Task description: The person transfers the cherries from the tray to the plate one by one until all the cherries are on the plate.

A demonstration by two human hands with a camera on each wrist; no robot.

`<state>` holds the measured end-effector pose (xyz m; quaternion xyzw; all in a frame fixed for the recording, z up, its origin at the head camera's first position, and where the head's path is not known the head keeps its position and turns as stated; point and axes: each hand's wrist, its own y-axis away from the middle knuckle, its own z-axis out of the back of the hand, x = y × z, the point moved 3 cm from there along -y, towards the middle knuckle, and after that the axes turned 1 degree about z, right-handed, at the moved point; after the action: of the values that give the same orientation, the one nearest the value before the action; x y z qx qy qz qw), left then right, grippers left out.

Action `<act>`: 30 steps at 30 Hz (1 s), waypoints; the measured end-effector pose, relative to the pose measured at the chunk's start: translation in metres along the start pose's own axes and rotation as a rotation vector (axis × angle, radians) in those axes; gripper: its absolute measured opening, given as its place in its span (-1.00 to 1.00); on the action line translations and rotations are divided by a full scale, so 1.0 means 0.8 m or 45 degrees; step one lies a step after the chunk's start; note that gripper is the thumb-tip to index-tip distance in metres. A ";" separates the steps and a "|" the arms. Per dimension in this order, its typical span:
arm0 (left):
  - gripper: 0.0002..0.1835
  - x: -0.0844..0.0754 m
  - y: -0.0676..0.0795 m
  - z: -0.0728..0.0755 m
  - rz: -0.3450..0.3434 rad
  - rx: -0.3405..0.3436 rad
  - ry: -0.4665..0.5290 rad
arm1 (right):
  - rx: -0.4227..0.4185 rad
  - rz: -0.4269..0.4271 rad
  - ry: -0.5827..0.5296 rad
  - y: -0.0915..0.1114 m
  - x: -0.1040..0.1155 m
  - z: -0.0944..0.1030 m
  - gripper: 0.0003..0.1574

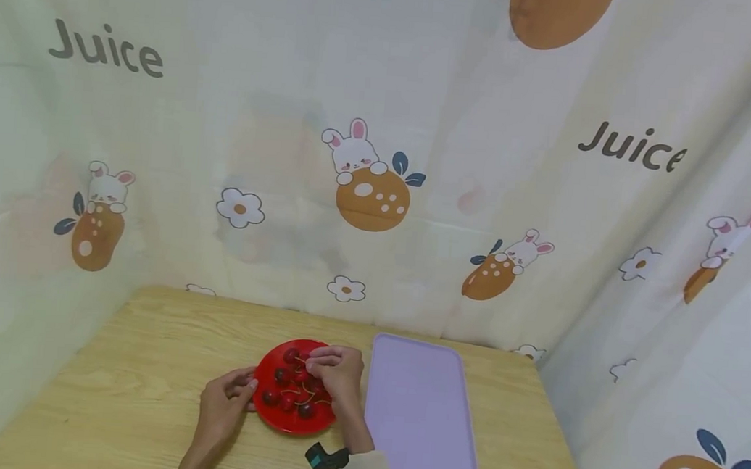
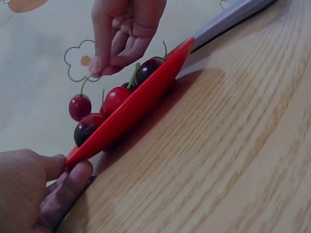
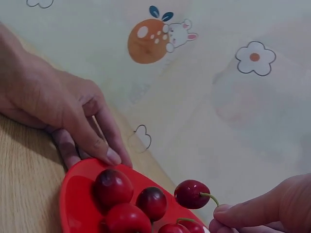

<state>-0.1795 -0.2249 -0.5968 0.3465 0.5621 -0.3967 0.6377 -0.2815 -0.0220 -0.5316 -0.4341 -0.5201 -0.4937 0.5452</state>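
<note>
A red plate [image 1: 293,425] holding several dark red cherries [image 1: 287,403] lies on the wooden table. My left hand [image 1: 221,407] grips the plate's left rim, thumb above and fingers below, as the left wrist view shows. Over the plate, my right hand [image 1: 341,377] pinches the green stem of one cherry [image 3: 192,194] between thumb and fingertips. That cherry [image 2: 80,107] hangs from its stem above the others in the left wrist view. Some of the fruit on the plate is hidden behind the right hand in the head view.
A pale purple rectangular tray [image 1: 415,412] lies just right of the plate. Behind the table [image 1: 144,364] hangs a light curtain [image 1: 277,148] printed with rabbits, fruit and flowers. A black device [image 1: 327,458] sits at the right wrist.
</note>
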 end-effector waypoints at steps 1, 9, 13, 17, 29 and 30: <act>-0.63 0.000 0.000 -0.001 0.002 0.001 -0.001 | -0.010 0.023 0.021 -0.001 0.000 -0.001 -0.81; -0.62 0.003 0.000 -0.010 -0.009 0.000 -0.025 | -0.064 0.176 0.242 -0.004 0.002 -0.011 -0.79; -0.64 0.002 0.000 -0.018 -0.045 -0.004 -0.008 | -0.081 0.239 0.354 -0.003 0.003 -0.009 -0.79; -0.65 0.001 -0.002 -0.024 -0.055 0.001 -0.011 | -0.067 0.260 0.411 -0.004 0.002 -0.004 -0.80; -0.69 -0.007 0.006 -0.018 -0.024 -0.068 -0.079 | -0.063 0.310 0.397 0.004 0.011 0.026 -0.79; -0.68 -0.008 0.008 -0.017 -0.038 -0.086 -0.120 | -0.067 0.322 0.391 0.005 0.014 0.030 -0.80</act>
<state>-0.1803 -0.2092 -0.5923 0.2975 0.5495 -0.4028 0.6688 -0.2811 0.0012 -0.5186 -0.4298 -0.3592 -0.4951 0.6642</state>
